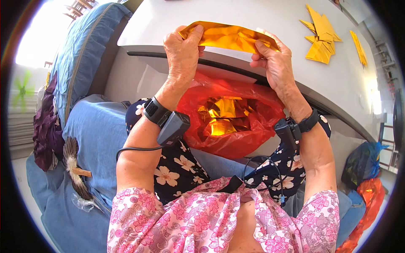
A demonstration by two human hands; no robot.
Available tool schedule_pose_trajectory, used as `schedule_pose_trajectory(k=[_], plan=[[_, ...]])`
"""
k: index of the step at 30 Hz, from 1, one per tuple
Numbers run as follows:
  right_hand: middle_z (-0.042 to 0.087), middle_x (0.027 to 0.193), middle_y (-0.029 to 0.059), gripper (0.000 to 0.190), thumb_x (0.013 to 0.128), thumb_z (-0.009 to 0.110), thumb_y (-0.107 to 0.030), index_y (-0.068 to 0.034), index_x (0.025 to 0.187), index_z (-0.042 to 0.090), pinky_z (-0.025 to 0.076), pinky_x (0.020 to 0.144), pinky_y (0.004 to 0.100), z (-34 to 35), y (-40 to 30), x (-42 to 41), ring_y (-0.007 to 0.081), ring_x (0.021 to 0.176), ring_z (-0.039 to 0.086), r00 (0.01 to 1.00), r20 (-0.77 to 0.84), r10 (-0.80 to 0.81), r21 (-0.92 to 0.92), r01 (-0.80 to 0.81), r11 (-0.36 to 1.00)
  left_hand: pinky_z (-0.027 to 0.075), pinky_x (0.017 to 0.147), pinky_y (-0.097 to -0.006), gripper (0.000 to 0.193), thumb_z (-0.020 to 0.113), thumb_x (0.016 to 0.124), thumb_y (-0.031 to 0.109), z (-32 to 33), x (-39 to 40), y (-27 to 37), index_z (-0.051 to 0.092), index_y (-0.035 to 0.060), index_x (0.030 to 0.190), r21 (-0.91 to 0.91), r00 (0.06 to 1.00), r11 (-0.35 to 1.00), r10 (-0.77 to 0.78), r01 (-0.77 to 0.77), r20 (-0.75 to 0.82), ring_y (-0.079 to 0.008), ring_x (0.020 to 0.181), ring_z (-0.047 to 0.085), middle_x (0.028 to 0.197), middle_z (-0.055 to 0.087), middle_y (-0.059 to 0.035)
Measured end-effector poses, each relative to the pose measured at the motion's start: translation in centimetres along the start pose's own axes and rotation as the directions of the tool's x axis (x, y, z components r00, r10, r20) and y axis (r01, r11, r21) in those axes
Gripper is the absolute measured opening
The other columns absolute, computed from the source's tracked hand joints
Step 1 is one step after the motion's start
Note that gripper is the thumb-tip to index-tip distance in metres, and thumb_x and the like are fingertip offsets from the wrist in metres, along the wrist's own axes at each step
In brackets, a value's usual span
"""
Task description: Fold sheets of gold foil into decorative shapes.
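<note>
A long piece of shiny gold foil paper (pixel 229 36) is stretched between my two hands above the near edge of the white table (pixel 253 12). My left hand (pixel 185 44) pinches its left end, thumb on top. At the right end, my right hand (pixel 273 58) grips it between thumb and fingers. Below my hands, an open red plastic bag (pixel 205 139) holds several pieces of gold foil paper (pixel 224 109). Folded gold paper pieces (pixel 321 38) lie overlapping at the right of the table, beside a narrow gold bundle (pixel 359 47).
A blue cushion (pixel 82 53) and blue cloth-covered seat (pixel 95 123) are at the left, with a feather brush or fan (pixel 74 167) on it. Purple cloth (pixel 47 129) hangs behind. Dark blue (pixel 360 164) and red plastic bags (pixel 368 202) are at the lower right. A cable (pixel 262 188) loops across my lap.
</note>
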State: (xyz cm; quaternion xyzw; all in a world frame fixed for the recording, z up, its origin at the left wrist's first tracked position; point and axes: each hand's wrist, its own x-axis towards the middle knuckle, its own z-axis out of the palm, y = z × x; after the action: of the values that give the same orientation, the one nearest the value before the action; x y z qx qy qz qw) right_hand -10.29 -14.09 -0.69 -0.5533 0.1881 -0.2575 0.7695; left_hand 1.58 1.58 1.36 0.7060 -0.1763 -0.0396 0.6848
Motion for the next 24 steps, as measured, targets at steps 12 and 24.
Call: schedule_pose_trajectory(k=[12,24], plan=[[0.064,0.079,0.0122,0.032,0.090,0.057,-0.025,0.004,0.104,0.058,0.051,0.042,0.0221,0.2,-0.5,-0.3,0.0132,0.051,0.059,0.999,0.031,-0.010,-0.081,0.013,0.997,0.042,0.042,-0.0248,0.022,0.060,0.085,0.015,0.2,0.3,-0.8,0.064,-0.0061,0.083,0.145,0.994,0.986,0.094,-0.085,-0.058,-0.0097,0.047,0.052,0.058,0.059,-0.0056],[0.061,0.065,0.0120,0.028,0.093,0.050,-0.024,0.003,0.094,0.058,0.042,0.033,0.0202,-0.2,-0.7,0.1,0.0106,0.040,0.054,0.999,-0.042,-0.001,-0.251,-0.010,0.968,0.046,0.062,-0.0406,0.022,0.058,0.085,0.020,1.0,-0.6,-1.4,0.059,-0.0015,0.081,0.586,0.936,0.757,0.353,-0.290,0.008,-0.0349,0.067,0.060,0.069,0.061,-0.0178]])
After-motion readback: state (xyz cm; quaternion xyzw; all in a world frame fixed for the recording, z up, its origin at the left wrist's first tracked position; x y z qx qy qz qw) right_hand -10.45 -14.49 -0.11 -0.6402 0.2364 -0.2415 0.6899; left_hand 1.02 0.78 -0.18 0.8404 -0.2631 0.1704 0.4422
